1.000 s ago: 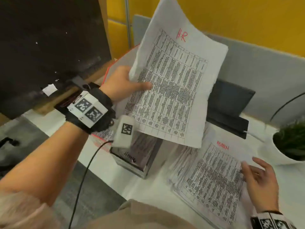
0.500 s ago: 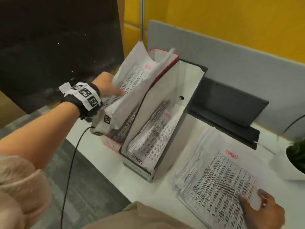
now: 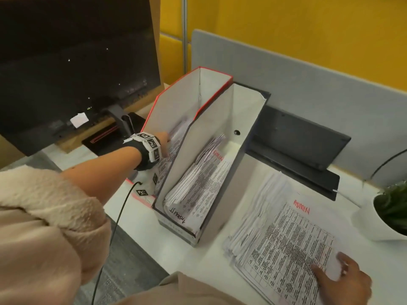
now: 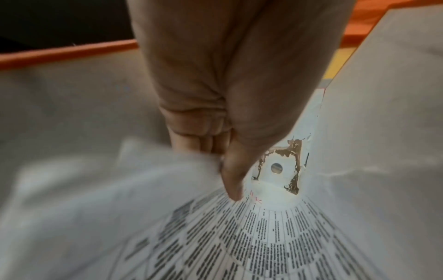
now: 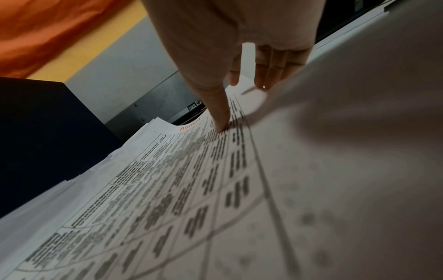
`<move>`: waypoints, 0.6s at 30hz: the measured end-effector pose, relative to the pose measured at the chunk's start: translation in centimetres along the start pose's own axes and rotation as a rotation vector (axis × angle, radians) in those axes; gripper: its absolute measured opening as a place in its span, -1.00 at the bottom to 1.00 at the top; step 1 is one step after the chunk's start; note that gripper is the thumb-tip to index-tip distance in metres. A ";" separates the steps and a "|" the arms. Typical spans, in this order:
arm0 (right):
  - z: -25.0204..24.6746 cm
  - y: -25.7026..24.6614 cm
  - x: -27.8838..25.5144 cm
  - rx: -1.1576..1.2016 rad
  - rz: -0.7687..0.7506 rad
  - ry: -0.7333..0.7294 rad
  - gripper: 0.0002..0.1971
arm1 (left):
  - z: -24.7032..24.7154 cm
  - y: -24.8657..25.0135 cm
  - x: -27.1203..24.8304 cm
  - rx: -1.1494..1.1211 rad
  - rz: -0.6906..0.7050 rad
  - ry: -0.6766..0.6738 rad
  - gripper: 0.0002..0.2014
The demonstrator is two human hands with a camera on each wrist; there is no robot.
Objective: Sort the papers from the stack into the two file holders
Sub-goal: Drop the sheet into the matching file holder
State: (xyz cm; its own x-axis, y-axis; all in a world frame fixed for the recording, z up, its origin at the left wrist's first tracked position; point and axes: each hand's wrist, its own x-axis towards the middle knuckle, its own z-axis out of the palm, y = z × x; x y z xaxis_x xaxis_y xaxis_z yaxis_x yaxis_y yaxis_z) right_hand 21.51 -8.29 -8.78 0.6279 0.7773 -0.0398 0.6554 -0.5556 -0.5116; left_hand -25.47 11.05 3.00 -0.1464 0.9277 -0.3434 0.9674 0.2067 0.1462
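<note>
Two file holders stand side by side on the white desk: a red-edged holder [image 3: 176,102] on the left and a dark holder [image 3: 222,115] on the right, which holds sheets marked ADMIN [image 3: 207,172]. My left hand [image 3: 161,138] reaches down inside the red holder. In the left wrist view the left hand [image 4: 223,164] pinches the blurred edge of a printed sheet [image 4: 120,189] between thumb and curled fingers. The paper stack [image 3: 275,238] lies at the right, its top sheet marked ADMIN. At its near corner my right hand [image 3: 337,274] has its thumb [image 5: 221,121] on the top sheet and its fingers at the lifted edge.
A dark monitor [image 3: 66,62] stands at the back left. A flat dark device [image 3: 297,142] lies behind the holders against a grey partition [image 3: 308,89]. A white plant pot [image 3: 378,225] sits right of the stack. A black cable [image 3: 114,227] hangs from my left wrist.
My left hand brought the HR sheet down from above the desk into the red holder. My right hand slid to the stack's near corner and lifted the top sheet's edge.
</note>
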 end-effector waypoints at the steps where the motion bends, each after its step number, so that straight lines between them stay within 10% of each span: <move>1: 0.1 0.2 0.1 -0.009 -0.009 0.002 -0.17 | -0.2 0.0 -0.2 0.022 -0.008 -0.016 -0.52; 9: 0.3 0.6 0.4 0.035 -0.027 -0.026 -0.19 | -5.9 1.9 -3.4 -0.491 0.017 0.353 -0.66; 18: -0.4 -0.1 -0.4 0.041 -0.029 -0.077 -0.26 | -7.7 14.7 -10.2 -0.816 0.491 0.632 -0.81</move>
State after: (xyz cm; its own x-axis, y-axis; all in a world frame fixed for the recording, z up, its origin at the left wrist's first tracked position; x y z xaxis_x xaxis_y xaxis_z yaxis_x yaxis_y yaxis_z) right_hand 21.39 -8.68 -8.34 0.5738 0.8142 -0.0890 0.6541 -0.5209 -0.5484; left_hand -11.30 7.05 15.74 -0.0910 0.9068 0.4115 0.5602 -0.2951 0.7740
